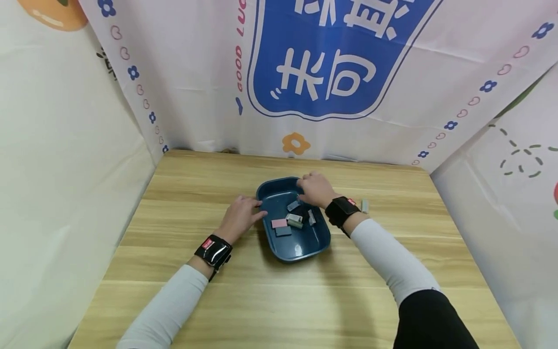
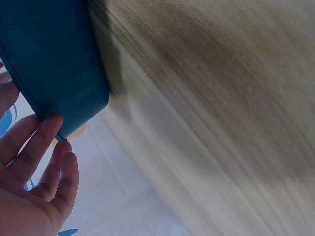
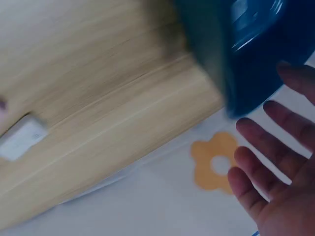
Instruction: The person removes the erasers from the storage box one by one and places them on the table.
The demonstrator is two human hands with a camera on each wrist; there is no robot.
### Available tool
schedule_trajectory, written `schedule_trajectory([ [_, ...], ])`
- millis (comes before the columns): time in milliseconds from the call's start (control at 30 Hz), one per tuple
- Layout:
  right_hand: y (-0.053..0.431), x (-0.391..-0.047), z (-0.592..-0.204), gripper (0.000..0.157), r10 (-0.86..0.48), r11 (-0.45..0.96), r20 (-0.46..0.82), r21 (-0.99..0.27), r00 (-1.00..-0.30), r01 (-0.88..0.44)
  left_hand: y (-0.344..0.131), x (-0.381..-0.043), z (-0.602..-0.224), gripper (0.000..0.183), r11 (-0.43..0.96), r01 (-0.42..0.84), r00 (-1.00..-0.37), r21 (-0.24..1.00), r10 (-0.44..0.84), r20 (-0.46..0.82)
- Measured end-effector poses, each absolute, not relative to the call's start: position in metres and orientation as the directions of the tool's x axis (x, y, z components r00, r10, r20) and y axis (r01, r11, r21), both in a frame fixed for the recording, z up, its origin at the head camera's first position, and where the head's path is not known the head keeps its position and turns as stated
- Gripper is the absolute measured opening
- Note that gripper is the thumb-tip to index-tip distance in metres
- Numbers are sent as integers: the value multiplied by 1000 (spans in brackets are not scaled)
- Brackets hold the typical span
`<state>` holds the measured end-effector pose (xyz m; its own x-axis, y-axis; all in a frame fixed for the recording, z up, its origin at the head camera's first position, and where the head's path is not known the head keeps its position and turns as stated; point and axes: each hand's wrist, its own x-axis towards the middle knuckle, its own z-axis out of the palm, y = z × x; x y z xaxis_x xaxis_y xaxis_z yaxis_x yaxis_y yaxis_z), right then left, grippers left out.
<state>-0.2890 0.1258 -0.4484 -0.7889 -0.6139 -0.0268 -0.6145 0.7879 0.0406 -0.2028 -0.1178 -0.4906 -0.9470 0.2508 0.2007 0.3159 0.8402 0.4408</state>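
A dark blue plastic basin (image 1: 322, 242) sits around the middle of the wooden table. Inside it lie several small rectangular blocks that look like erasers, among them a pink one (image 1: 279, 223), a grey-blue one (image 1: 283, 231) and a pale green one (image 1: 295, 224). At the basin's left side, my left hand (image 1: 239, 218) pinches the rim, its fingertips (image 2: 53, 120) along the outside. My right hand (image 1: 317, 189) grips the far right corner, thumb over the inner side and fingers spread outside, as the right wrist view shows.
A pale block (image 1: 364, 206) lies on the table (image 1: 174, 232) right of my right wrist. In the right wrist view this block (image 3: 22, 137) has a pinkish thing (image 3: 2, 104) near it, cut off by the frame. A printed cloth (image 1: 196, 111) hangs behind the table.
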Motion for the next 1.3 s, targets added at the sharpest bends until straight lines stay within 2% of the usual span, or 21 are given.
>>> schedule_trajectory([
  [133, 100, -284, -459, 33, -655, 750, -96, 39, -750, -660, -118, -202, -488, 37, 842, 316, -947, 437, 249, 204],
  [333, 83, -282, -486, 27, -565, 811, -170, 69, -807, -582, -118, -200, -490, 36, 846, 321, -945, 425, 254, 208],
  [533, 79, -277, -491, 16, -457, 882, -268, -12, -848, -472, -113, -198, -495, 36, 839, 327, -943, 436, 257, 211],
  [733, 85, -281, -477, 13, -490, 871, -160, -115, -857, -477, -117, -200, -493, 36, 835, 331, -941, 439, 260, 216],
  [833, 93, -288, -456, 16, -469, 872, -64, -189, -881, -451, -121, -201, -489, 37, 841, 317, -947, 438, 251, 203],
  [1000, 126, -300, -425, 34, -366, 895, 30, -260, -930, -361, -124, -203, -485, 38, 849, 320, -944, 420, 250, 214],
  [1133, 162, -303, -431, 40, -277, 921, 9, -283, -961, -268, -122, -202, -485, 38, 848, 344, -935, 403, 269, 232],
  [1300, 200, -290, -468, 36, -244, 941, -109, -266, -964, -208, -117, -200, -488, 37, 846, 340, -937, 411, 268, 223],
])
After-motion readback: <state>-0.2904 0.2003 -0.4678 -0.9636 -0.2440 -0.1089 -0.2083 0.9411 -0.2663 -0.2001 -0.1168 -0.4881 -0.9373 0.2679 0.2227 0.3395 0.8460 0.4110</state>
